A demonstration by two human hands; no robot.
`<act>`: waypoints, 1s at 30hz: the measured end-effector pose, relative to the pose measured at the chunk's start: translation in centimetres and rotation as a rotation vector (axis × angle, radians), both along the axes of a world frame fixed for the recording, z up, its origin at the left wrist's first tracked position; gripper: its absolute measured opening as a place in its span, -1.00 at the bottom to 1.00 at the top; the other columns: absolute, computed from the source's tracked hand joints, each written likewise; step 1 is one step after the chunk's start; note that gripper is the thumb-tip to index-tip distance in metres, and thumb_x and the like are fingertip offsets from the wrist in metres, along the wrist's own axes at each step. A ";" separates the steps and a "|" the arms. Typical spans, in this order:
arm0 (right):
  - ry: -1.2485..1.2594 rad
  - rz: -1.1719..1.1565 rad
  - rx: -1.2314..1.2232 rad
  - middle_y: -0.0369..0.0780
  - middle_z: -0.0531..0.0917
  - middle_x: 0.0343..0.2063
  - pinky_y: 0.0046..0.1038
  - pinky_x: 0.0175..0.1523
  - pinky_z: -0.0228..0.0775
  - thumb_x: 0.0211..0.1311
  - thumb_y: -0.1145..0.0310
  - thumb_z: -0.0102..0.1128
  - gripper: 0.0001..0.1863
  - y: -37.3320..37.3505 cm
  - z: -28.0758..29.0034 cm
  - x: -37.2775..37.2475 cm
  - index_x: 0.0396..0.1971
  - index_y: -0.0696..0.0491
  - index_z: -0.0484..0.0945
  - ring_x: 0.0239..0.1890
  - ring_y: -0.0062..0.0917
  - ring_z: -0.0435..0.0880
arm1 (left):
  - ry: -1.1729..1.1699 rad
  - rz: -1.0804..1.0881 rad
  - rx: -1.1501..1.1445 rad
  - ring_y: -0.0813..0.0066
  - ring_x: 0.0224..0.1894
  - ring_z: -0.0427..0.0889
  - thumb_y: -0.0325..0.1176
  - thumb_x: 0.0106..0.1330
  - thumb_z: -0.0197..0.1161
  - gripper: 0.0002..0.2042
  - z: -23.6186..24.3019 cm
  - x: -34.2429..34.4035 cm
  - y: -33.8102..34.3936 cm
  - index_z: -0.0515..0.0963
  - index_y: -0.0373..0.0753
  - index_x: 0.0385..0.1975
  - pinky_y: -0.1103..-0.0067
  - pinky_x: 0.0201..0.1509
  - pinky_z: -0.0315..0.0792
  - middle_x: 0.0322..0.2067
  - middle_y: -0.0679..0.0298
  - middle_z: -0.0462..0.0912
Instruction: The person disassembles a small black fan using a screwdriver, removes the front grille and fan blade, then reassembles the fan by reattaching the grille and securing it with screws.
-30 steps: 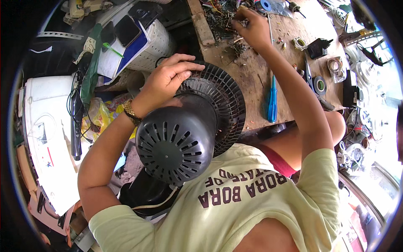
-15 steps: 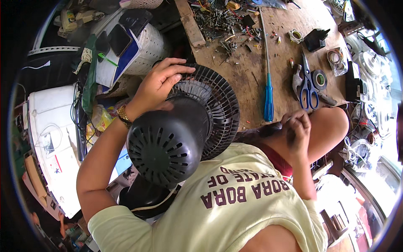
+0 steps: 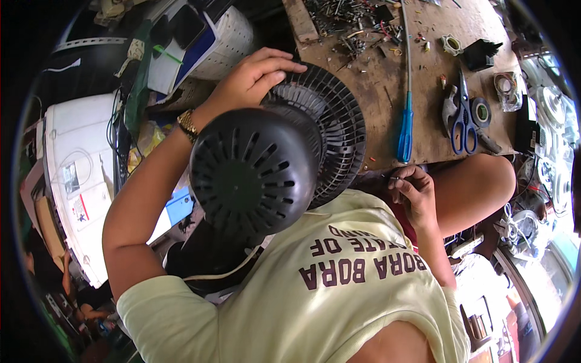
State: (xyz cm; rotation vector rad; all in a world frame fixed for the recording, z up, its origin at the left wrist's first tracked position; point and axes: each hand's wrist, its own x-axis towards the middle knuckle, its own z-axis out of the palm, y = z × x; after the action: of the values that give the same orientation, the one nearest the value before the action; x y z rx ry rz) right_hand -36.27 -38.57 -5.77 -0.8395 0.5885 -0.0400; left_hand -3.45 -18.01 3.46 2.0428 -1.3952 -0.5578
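Observation:
A black fan [image 3: 245, 169] with a slotted round motor housing leans against my body, its wire grille [image 3: 342, 115] beside the wooden bench. My left hand [image 3: 257, 81] grips the upper rim of that grille, fingers bent over it. My right hand [image 3: 411, 187] is low by my knee, below the bench edge, with fingers curled round something small and dark that I cannot make out. Just above it on the bench lies a long blue-handled screwdriver [image 3: 404, 130].
The bench [image 3: 387, 78] holds scattered screws and bits [image 3: 345, 18], scissors [image 3: 463, 121], tape [image 3: 481, 112] and a black part [image 3: 479, 56]. A white box [image 3: 78, 175] and papers crowd the left; white fan parts [image 3: 548, 109] pile at right. People's arms show at lower left.
My right hand has left the small parts at the back of the bench and dropped to near my knee. My left hand and the fan are slightly higher in view.

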 end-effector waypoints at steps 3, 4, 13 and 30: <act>0.007 0.016 -0.006 -0.27 0.66 -0.49 -0.69 -0.46 0.33 0.11 0.56 0.33 -0.85 0.4 0.3 0.7 -0.34 0.14 0.54 -0.58 -0.71 0.54 | -0.024 -0.048 -0.047 0.30 0.08 0.48 -0.39 0.37 0.04 -0.72 -0.4 0.4 0.2 0.58 -0.13 0.01 0.47 0.21 0.32 -0.02 0.19 0.49; 0.005 0.010 -0.010 -0.27 0.66 -0.49 -0.69 -0.46 0.33 0.10 0.56 0.33 -0.85 0.5 0.3 0.7 -0.34 0.14 0.55 -0.57 -0.71 0.54 | -0.034 -0.057 -0.054 0.30 0.08 0.48 -0.38 0.37 0.04 -0.72 -0.6 0.4 0.2 0.58 -0.13 0.01 0.47 0.21 0.33 -0.02 0.20 0.49; -0.048 0.040 0.121 -0.23 0.63 -0.46 -0.67 -0.45 0.31 0.20 0.47 0.26 -0.92 1.3 0.7 1.5 -0.35 0.08 0.53 -0.56 -0.63 0.53 | -0.102 -0.106 -0.093 0.26 0.06 0.50 -0.18 0.42 0.01 -0.70 -2.2 1.8 0.5 0.59 -0.08 0.00 0.44 0.20 0.33 -0.05 0.15 0.53; 0.049 0.067 -0.151 -0.30 0.66 -0.47 -0.70 -0.44 0.27 0.21 0.46 0.25 -0.93 0.0 3.2 4.7 -0.36 0.12 0.58 -0.57 -0.75 0.48 | -0.085 0.002 -0.162 0.24 0.00 0.55 -0.42 0.31 0.09 -0.74 -0.8 -1.0 0.7 0.61 -0.14 -0.06 0.45 0.10 0.40 -0.07 0.18 0.55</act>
State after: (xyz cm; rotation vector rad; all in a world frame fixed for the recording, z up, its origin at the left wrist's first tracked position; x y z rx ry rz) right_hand -31.53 -38.61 -2.60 -1.0089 0.6079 -0.0028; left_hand -4.40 -17.33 2.70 1.9572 -1.4381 -0.3482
